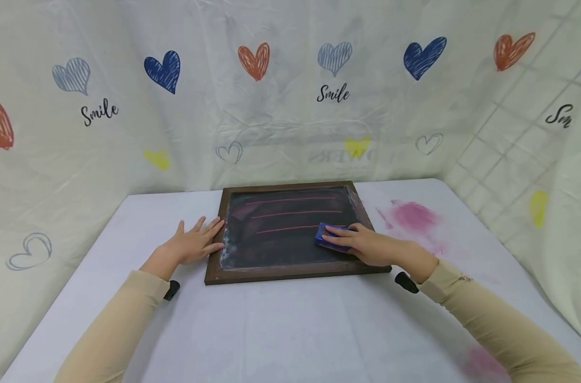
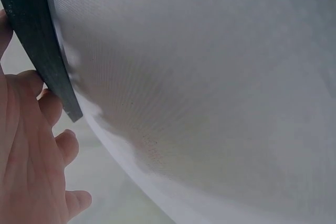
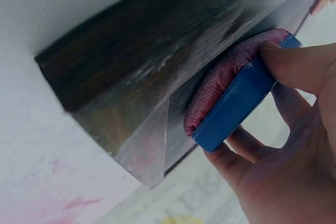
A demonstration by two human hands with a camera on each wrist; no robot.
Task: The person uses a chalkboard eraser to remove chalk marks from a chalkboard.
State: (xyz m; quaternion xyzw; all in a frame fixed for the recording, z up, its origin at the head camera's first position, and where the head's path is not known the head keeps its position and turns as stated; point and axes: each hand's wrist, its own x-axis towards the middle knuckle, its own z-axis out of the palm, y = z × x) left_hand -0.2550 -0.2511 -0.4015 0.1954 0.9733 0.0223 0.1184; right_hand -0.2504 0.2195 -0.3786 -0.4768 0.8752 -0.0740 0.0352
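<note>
A chalkboard (image 1: 271, 252) in a dark wooden frame lies flat on the table, with three pinkish-red chalk lines drawn across it. The lowest line runs up to a blue chalkboard eraser (image 1: 321, 239) at the board's right side. My right hand (image 1: 373, 247) grips this eraser, its thumb and fingers on opposite sides of the blue back in the right wrist view. Pink-stained padding (image 3: 218, 90) on the eraser faces the board surface. On the left, my left hand (image 1: 188, 247) has its fingers spread, fingertips resting on the frame's left edge.
Pink chalk dust (image 1: 414, 217) smudges the white tablecloth (image 1: 290, 330) right of the board, and another pink patch (image 1: 483, 361) shows near the right forearm. A white curtain (image 1: 290, 117) printed with hearts hangs behind the table and along both sides.
</note>
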